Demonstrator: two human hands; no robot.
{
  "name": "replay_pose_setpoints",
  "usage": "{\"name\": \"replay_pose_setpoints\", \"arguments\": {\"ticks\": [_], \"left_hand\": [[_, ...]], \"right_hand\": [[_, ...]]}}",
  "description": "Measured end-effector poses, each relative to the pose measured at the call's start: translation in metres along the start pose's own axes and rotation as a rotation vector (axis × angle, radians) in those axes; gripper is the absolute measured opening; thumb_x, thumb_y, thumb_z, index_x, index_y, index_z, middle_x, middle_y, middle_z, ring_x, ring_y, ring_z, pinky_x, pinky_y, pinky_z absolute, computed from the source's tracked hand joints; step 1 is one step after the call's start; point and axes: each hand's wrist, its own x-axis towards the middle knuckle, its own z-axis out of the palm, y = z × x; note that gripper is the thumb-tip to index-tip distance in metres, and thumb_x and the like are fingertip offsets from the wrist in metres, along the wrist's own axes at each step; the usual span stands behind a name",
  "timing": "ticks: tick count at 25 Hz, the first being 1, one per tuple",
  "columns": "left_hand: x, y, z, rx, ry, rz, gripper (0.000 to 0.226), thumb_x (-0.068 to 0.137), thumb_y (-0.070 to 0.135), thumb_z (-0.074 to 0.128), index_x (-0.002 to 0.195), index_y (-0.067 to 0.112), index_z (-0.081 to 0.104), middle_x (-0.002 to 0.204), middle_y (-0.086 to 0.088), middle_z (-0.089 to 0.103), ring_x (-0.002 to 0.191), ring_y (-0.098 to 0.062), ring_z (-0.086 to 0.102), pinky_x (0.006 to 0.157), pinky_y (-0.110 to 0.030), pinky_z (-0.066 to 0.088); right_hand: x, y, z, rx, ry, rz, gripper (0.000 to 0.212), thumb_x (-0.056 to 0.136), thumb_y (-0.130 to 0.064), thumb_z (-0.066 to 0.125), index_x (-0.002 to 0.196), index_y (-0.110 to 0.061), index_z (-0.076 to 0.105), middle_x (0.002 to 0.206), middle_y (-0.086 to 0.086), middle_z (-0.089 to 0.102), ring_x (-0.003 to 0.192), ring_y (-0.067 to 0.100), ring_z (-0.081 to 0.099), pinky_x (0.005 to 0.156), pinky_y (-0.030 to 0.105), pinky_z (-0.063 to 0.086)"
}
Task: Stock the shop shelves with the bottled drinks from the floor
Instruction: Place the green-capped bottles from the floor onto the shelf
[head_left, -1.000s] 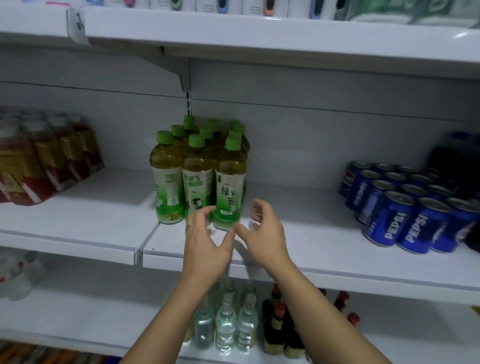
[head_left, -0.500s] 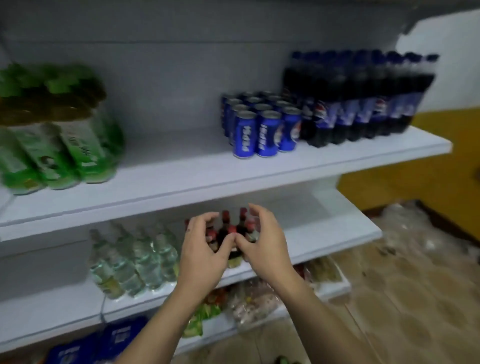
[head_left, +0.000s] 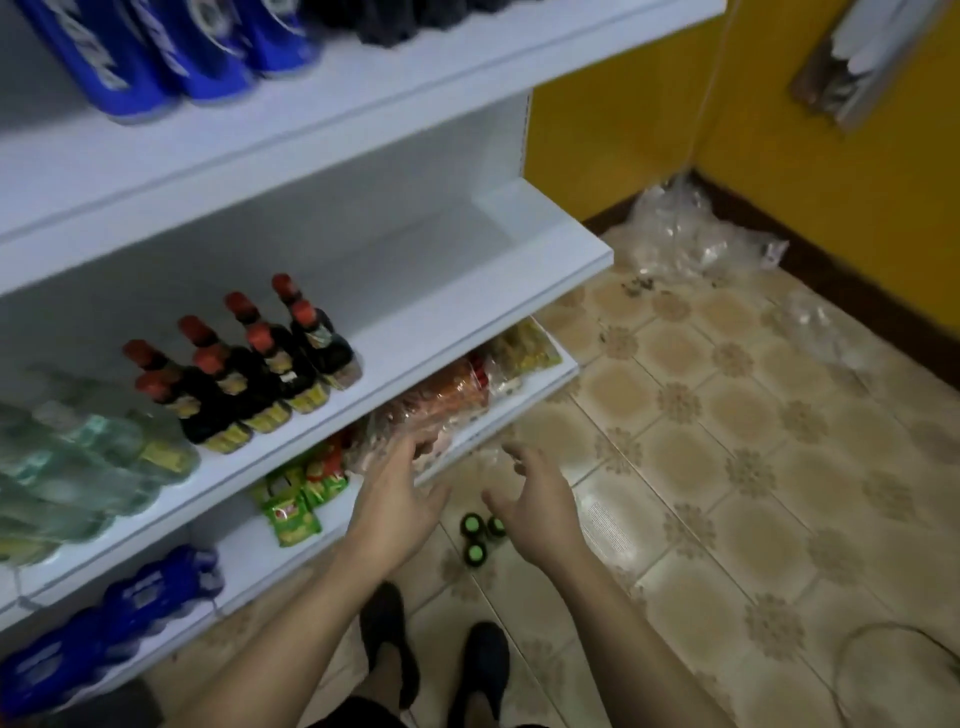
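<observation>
1. The bottled drinks (head_left: 474, 526) showed as three green caps seen from above, close together and upright on the tiled floor (head_left: 727, 467), just beside the front edge of the lower shelf (head_left: 524, 400). Their bodies were too dark and small to make out.
2. The left hand (head_left: 400, 499) hung above and to the left of the caps, and the right hand (head_left: 540, 514) to their right. The fingers of both were released, spread, and grasping nothing. The caps lay in the gap between the hands, with nothing over them.
3. Two dark shoes (head_left: 387, 639) stood on the floor nearer the person than the caps.
4. Green snack packets (head_left: 291, 512) and orange wrapped packs (head_left: 447, 400) lay on the lower shelf; the left fingertips overlapped these packs, contact unclear.
5. Dark bottles with red caps (head_left: 244, 369) stood near the front edge of the middle shelf (head_left: 467, 306), with clear bottles (head_left: 78, 457) beside them to the left.
6. Blue cans (head_left: 156, 52) stood on the top shelf, blurred.
7. Crumpled clear plastic wrap (head_left: 691, 234) lay in the floor's far corner against the yellow wall (head_left: 831, 182), well apart from the caps.
</observation>
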Motion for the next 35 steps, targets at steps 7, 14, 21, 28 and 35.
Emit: {"name": "replay_pose_setpoints", "arguments": {"ticks": [7, 14, 21, 28, 35], "left_hand": [[0.043, -0.079, 0.096, 0.0, -0.262, -0.178, 0.053, 0.085, 0.022, 0.071, 0.132, 0.019, 0.048, 0.127, 0.001, 0.053, 0.122, -0.014, 0.048, 0.1, -0.027, 0.041], [0.08, -0.219, 0.194, 0.07, -0.442, -0.278, 0.051, 0.087, 0.023, 0.066, 0.133, 0.024, 0.045, 0.127, 0.002, 0.051, 0.122, -0.015, 0.044, 0.094, -0.029, 0.04], [0.087, -0.341, 0.27, 0.148, -0.579, -0.293, 0.047, 0.089, 0.022, 0.064, 0.133, 0.023, 0.047, 0.122, 0.003, 0.052, 0.117, -0.016, 0.047, 0.094, -0.033, 0.044], [0.101, -0.392, 0.326, 0.159, -0.638, -0.254, 0.052, 0.087, 0.019, 0.066, 0.135, 0.025, 0.045, 0.123, 0.0, 0.054, 0.116, -0.018, 0.049, 0.095, -0.041, 0.047], [0.108, -0.418, 0.378, 0.142, -0.648, -0.233, 0.057, 0.087, 0.019, 0.068, 0.137, 0.027, 0.043, 0.124, 0.002, 0.054, 0.119, -0.014, 0.048, 0.098, -0.038, 0.046]], "right_hand": [[0.046, 0.1, 0.055, -0.135, -0.126, 0.243, 0.059, 0.087, -0.032, 0.071, 0.14, -0.024, 0.045, 0.138, -0.003, 0.046, 0.118, 0.017, 0.056, 0.092, 0.032, 0.049], [0.113, 0.202, 0.18, -0.233, -0.325, 0.429, 0.053, 0.092, -0.037, 0.063, 0.138, -0.02, 0.044, 0.125, 0.005, 0.058, 0.111, 0.023, 0.058, 0.084, 0.031, 0.045], [0.154, 0.299, 0.276, -0.297, -0.354, 0.575, 0.057, 0.093, -0.035, 0.062, 0.142, -0.017, 0.04, 0.132, 0.008, 0.053, 0.118, 0.028, 0.055, 0.089, 0.034, 0.047], [0.188, 0.355, 0.341, -0.392, -0.392, 0.481, 0.052, 0.094, -0.028, 0.059, 0.14, -0.018, 0.035, 0.131, 0.011, 0.043, 0.108, 0.031, 0.057, 0.071, 0.034, 0.043], [0.205, 0.407, 0.381, -0.435, -0.336, 0.348, 0.04, 0.094, -0.012, 0.054, 0.133, -0.018, 0.044, 0.122, 0.014, 0.044, 0.105, 0.032, 0.055, 0.075, 0.037, 0.047]]}}
